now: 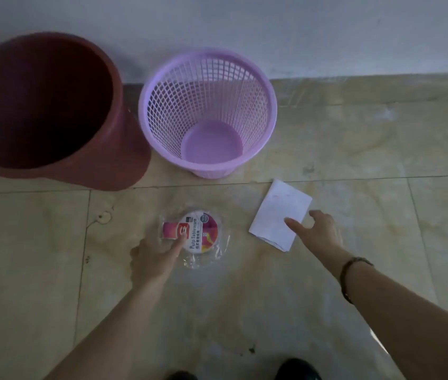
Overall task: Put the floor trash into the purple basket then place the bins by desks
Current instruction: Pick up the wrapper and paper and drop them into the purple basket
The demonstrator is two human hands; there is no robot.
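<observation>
The floor (pixel 327 149) was glossy beige marble-look tile with thin dark grout lines, some dark specks and a pale stain near the left seam, and it met a plain whitish wall (pixel 299 31) at the top of the view. Against that wall stood two bins side by side, almost touching: a solid dark red bin (pixel 124 149) on the left and the purple basket (pixel 268 105) with lattice sides on the right, both upright with nothing visible inside. In front of the basket, on the tiles, lay two pieces of trash. One was a clear plastic wrapper with a round "Pulp Tableware" label (pixel 201 234); the left hand (pixel 157 256) rested on its near left edge, fingers spread loosely and one fingertip on the label, not closed around it. To the right, well apart from the wrapper, lay a folded white paper (pixel 277 215); the right hand (pixel 318 234), wearing a dark bead bracelet (pixel 350 272) at the wrist, was open with fingertips touching the paper's near right corner, gripping nothing. Two dark shoe tips (pixel 297 370) showed at the bottom edge.
</observation>
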